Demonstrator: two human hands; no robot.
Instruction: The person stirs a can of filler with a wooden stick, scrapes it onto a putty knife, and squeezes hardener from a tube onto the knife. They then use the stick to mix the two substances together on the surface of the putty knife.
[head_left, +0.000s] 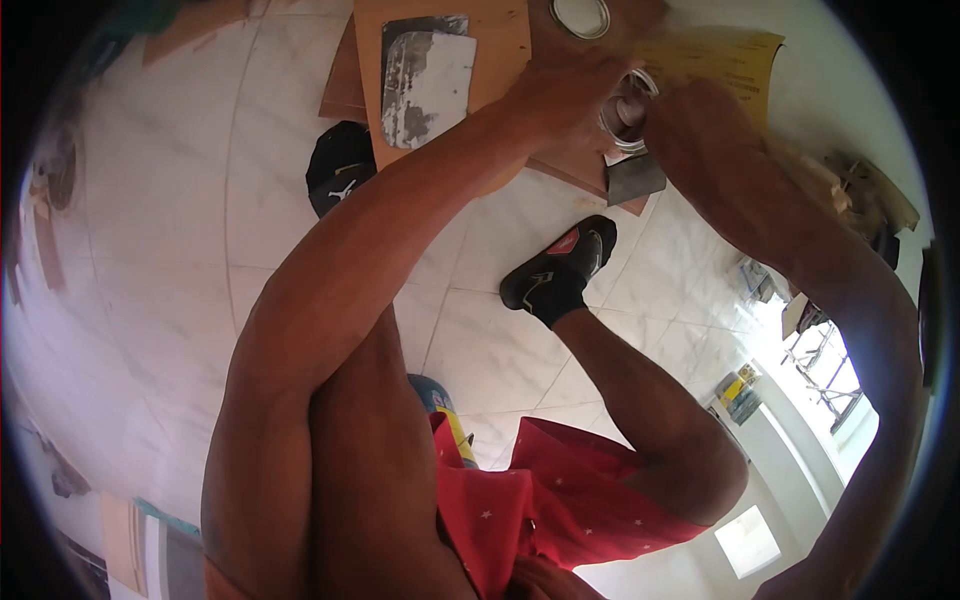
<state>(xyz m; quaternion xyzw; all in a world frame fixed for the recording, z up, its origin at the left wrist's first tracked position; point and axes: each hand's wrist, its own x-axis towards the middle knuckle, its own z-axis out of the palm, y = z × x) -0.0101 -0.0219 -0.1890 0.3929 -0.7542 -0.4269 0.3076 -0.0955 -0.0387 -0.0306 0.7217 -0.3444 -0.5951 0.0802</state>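
Observation:
A small open metal can (628,112) with a shiny rim and brownish-grey stuff inside is tilted between my two hands. My left hand (565,100) is closed round its left side. Against the can's right edge is my right hand (705,120), curled, its fingertips hidden and blurred; I cannot tell what they grip. Behind the hands lies a yellow-brown sheet of sandpaper (748,62) with print on its back. Two flat putty spreaders, a smeared pale one (430,85) among them, rest on a wooden board (502,35) left of my left hand. Below the can is a dark grey flat plate (636,180).
A round metal lid or tin (580,16) sits at the top. My feet in black shoes or socks (562,268) are on pale tiles (470,340). A blue and yellow container (436,400) stands between my legs. Wood scraps (870,205) lie at the right.

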